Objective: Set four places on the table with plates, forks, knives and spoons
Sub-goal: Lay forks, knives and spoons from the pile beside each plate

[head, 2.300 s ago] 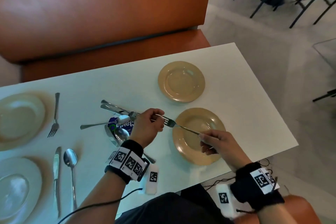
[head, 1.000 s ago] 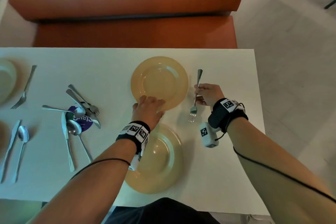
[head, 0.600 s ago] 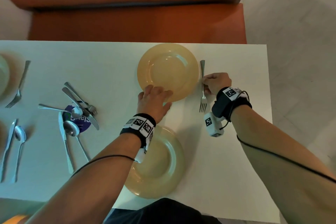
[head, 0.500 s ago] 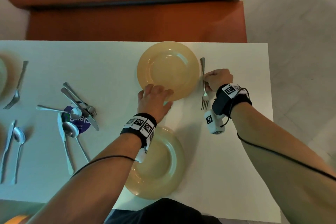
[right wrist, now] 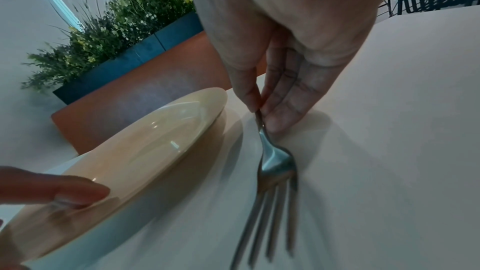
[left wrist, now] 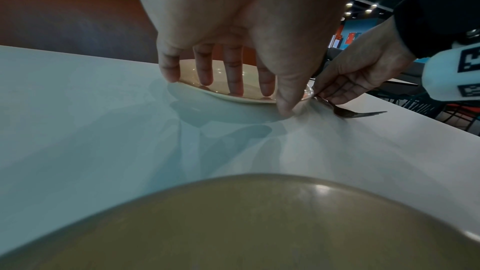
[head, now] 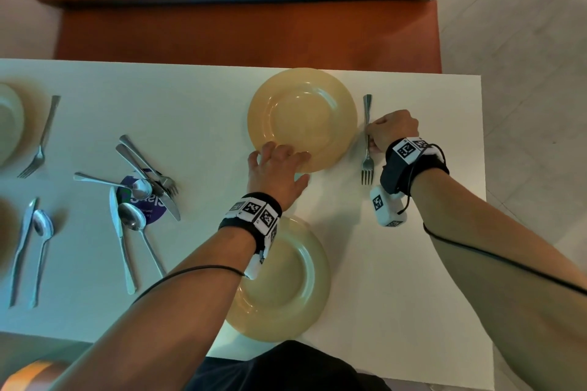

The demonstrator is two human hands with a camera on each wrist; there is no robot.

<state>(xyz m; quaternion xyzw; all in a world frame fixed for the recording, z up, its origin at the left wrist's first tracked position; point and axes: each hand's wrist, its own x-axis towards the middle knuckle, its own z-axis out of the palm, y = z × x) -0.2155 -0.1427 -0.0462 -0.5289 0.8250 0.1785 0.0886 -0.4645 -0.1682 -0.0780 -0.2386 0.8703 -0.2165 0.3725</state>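
Observation:
A yellow plate (head: 301, 119) lies near the table's far edge. My left hand (head: 276, 165) rests straight fingers on its near rim (left wrist: 246, 100), thumb down on the table beside it. Just right of that plate a fork (head: 367, 136) lies flat with its tines toward me. My right hand (head: 390, 130) pinches the fork's handle (right wrist: 259, 122) between thumb and fingers. A second yellow plate (head: 286, 279) sits at the near edge, partly under my left wrist.
Loose knives, spoons and a fork are piled (head: 143, 187) on a purple sticker left of centre. At the far left lie a fork (head: 39, 136), a knife (head: 22, 247), a spoon (head: 43, 241) and a plate's edge (head: 9, 124). An orange bench (head: 247, 32) runs behind the white table (head: 413, 263).
The fork passed from both hands to the right hand and went down beside the far plate. My left hand slid that plate toward the far edge. Little has moved in the last half second.

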